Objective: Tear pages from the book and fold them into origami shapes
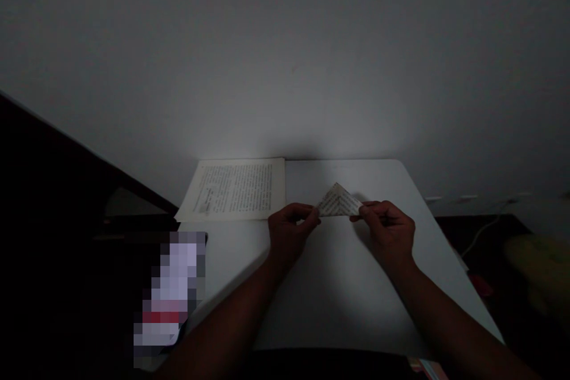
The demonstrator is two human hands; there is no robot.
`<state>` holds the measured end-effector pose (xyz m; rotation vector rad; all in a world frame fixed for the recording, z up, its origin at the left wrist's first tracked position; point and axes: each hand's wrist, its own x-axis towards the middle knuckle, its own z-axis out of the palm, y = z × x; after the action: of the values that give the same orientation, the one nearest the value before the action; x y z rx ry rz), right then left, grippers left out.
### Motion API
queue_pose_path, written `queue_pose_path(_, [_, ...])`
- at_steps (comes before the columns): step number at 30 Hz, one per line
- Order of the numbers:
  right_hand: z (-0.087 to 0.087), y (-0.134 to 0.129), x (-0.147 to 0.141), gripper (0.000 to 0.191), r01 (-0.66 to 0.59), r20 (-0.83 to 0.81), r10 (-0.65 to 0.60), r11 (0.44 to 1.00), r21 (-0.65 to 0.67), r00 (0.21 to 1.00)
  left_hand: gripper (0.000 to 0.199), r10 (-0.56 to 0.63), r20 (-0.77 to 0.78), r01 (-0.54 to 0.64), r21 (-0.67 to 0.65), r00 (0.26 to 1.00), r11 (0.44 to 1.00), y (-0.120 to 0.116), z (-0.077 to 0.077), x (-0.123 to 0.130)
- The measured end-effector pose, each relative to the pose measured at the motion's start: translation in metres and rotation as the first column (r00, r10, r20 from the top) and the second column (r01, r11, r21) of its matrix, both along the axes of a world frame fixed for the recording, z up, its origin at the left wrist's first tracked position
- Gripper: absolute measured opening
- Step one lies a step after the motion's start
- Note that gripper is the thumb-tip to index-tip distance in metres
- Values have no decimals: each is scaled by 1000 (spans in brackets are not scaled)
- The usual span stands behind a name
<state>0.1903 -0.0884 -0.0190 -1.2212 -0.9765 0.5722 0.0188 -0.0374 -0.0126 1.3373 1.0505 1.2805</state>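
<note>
A small triangle of folded printed paper (pixel 340 202) is held up over the white table, its point facing away from me and its long edge towards me. My left hand (pixel 291 228) pinches its left corner between thumb and fingers. At the right corner, my right hand (pixel 387 225) pinches it the same way. Lines of print slant down both sides from a crease in the middle. The fingertips under the paper are partly hidden.
Printed sheets (pixel 236 190) lie at the table's back left corner. Along the left edge rests a phone-like object (pixel 173 291), blurred into blocks. The white table (pixel 338 285) meets a grey wall (pixel 285 59). A pale cable (pixel 483 231) hangs at the right.
</note>
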Motion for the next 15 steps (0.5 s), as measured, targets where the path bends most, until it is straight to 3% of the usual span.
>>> queue_pose_path(7, [-4, 2, 2, 17, 23, -57, -25, 999, -25, 998, 17, -70, -2, 70, 1, 998, 998, -2, -2, -2])
queue_pose_path(12, [0, 2, 7, 20, -82, -30, 81, 996, -45, 996, 25, -195, 132, 211, -118, 972, 970, 6, 1, -7])
queue_pose_path(15, [4, 1, 8, 21, -178, 37, 180, 983, -51, 983, 34, -287, 124, 306, -176, 950, 936, 13, 2, -11])
